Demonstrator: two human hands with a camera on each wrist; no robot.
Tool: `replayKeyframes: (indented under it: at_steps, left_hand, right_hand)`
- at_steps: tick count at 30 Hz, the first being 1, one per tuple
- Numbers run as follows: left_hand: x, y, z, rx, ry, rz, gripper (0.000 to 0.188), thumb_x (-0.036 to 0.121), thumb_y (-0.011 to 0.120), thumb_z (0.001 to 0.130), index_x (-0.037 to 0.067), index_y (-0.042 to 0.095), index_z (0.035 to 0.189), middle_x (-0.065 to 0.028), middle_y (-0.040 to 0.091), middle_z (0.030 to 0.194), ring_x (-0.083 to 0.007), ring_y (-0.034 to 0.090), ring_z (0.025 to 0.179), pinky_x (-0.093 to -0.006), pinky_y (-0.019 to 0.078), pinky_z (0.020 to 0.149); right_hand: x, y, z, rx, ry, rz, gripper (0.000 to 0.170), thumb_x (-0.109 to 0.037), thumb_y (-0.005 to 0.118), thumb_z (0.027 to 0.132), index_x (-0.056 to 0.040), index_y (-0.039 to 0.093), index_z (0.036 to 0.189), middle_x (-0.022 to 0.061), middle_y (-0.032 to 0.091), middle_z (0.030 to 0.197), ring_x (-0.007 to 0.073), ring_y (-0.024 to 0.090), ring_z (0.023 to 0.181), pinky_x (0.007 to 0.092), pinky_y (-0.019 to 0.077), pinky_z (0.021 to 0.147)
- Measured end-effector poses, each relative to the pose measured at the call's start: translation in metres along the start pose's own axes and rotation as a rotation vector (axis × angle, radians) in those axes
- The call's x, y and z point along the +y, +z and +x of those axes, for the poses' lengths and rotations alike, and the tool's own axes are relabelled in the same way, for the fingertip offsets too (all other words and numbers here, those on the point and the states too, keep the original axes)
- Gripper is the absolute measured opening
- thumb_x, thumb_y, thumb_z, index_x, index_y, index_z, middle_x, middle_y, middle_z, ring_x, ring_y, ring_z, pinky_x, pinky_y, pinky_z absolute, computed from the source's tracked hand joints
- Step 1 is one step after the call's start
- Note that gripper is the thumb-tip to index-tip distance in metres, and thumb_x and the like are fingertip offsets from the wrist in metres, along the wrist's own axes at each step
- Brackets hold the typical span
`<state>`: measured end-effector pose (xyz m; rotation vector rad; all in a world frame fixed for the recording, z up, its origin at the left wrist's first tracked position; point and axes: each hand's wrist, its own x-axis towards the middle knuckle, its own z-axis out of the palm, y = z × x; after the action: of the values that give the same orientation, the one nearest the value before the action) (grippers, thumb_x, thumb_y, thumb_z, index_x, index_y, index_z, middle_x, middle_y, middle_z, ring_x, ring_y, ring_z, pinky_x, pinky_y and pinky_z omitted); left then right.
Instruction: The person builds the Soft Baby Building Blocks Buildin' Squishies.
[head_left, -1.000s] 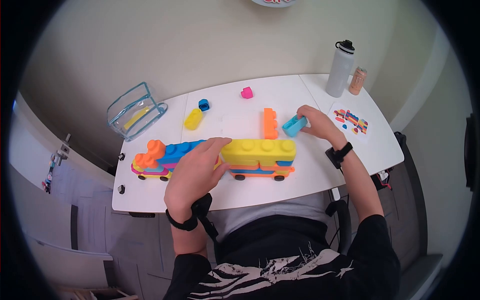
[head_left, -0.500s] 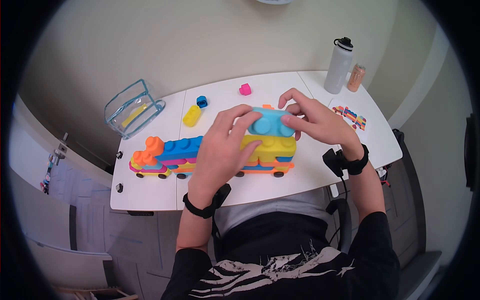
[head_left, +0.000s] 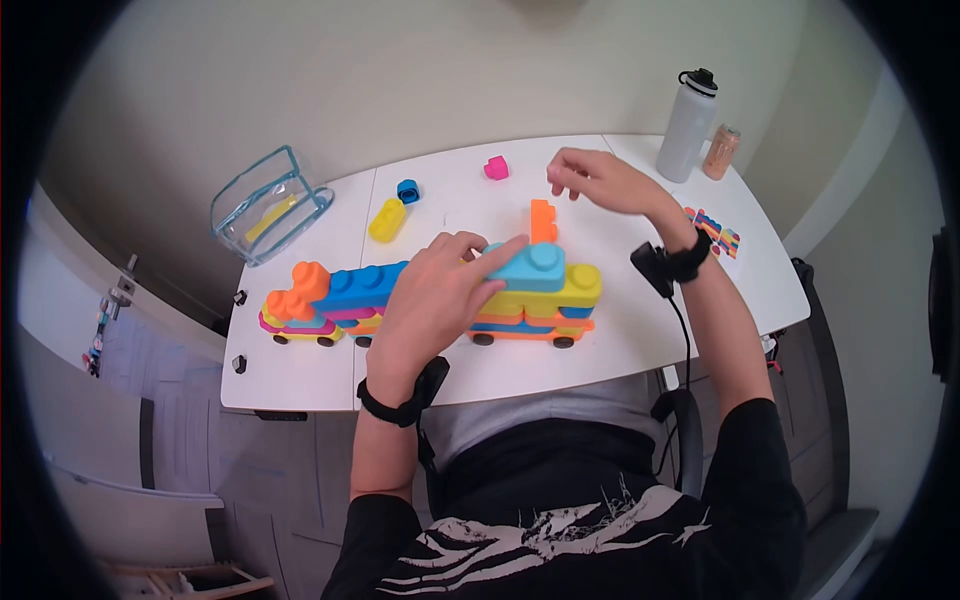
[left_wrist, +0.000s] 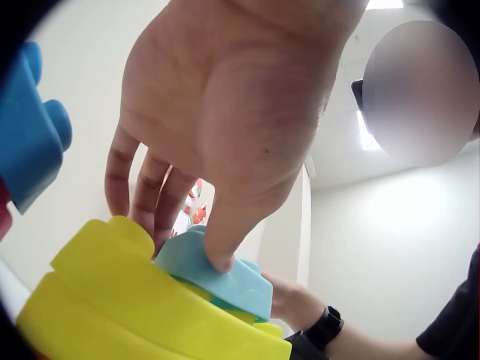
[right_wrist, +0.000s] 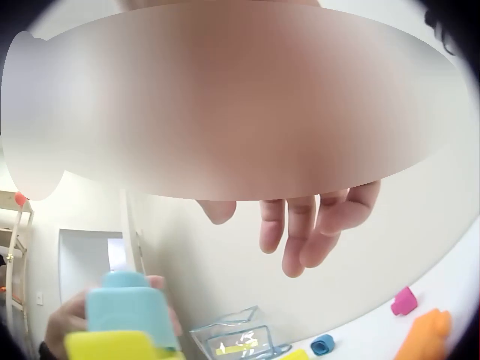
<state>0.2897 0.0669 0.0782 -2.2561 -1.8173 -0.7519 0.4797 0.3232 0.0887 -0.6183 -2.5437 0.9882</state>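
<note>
A light blue toy block (head_left: pixel 526 268) sits on top of the long yellow block (head_left: pixel 517 301) of a toy train's rear car. My left hand (head_left: pixel 436 295) pinches the light blue block, with the thumb on its near side and fingers behind it, as the left wrist view shows. In that view, the yellow block (left_wrist: pixel 142 300) runs beneath it, tilted by the camera. My right hand (head_left: pixel 606 182) hangs in the air with loosely bent fingers and holds nothing. Just below it on the table stands an orange block (head_left: pixel 543 220). Blue blocks (head_left: pixel 362 287) top the car to the left.
A yellow block (head_left: pixel 387 221), a small blue block (head_left: pixel 408 191) and a pink block (head_left: pixel 497 168) lie toward the back. At the left stands a clear bag (head_left: pixel 270 215). A bottle (head_left: pixel 687 130), a can (head_left: pixel 721 153) and a picture sheet (head_left: pixel 715 232) are at the right.
The right hand brought the light blue block from the table's right side to the yellow block, let go and moved up and away. The left hand moved right and took hold of it.
</note>
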Motion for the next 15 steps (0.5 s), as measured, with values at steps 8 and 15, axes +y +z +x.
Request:
replayKeyframes:
  at_steps: [8,15]
  left_hand:
    - [0.013,-0.001,0.001,-0.039,-0.017,0.089,0.063,0.014,0.077,0.091,0.020,0.060,0.151,-0.0127,0.065,0.133,-0.0329,0.062,0.119,-0.0440,0.0523,0.100]
    - [0.002,-0.024,-0.009,-0.049,-0.073,-0.024,0.074,0.014,0.083,0.086,0.011,0.054,0.154,-0.0137,0.063,0.141,-0.0350,0.061,0.126,-0.0443,0.0511,0.104]
  right_hand:
    - [0.102,0.019,0.107,-0.040,0.099,-0.237,0.041,-0.037,0.061,0.107,-0.0070,0.059,0.135,0.0108,0.072,0.119,0.0224,0.070,0.099,0.0369,0.0559,0.089]
    - [0.145,0.066,0.164,-0.159,-0.072,-0.389,0.067,-0.020,0.068,0.099,-0.0139,0.043,0.161,0.0179,0.041,0.167,0.0389,0.049,0.143,0.0480,0.0401,0.124]
